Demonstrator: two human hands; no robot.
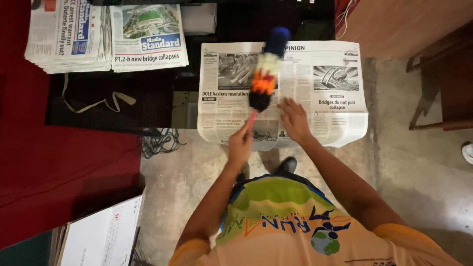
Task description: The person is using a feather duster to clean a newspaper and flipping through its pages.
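Grey concrete floor (pixel 423 182) runs under a low black table (pixel 128 98), with a red cloth (pixel 49 162) to the left. On the table's near edge lies an open newspaper (pixel 325 98), its front edge hanging over the side. The left hand (pixel 240 144) is closed around the thin red handle of a duster (pixel 263 74), whose fluffy head, banded blue, white, orange and black, rests over the paper's left page and looks blurred. The right hand (pixel 294 118) lies flat on the paper just beside the handle, fingers spread, palm down. A stack of papers (pixel 69 34) sits at the table's far left, well apart from the hands. A strap (pixel 98 102) lies loose on the black top, and cables (pixel 160 142) bunch on the floor by the table's edge.
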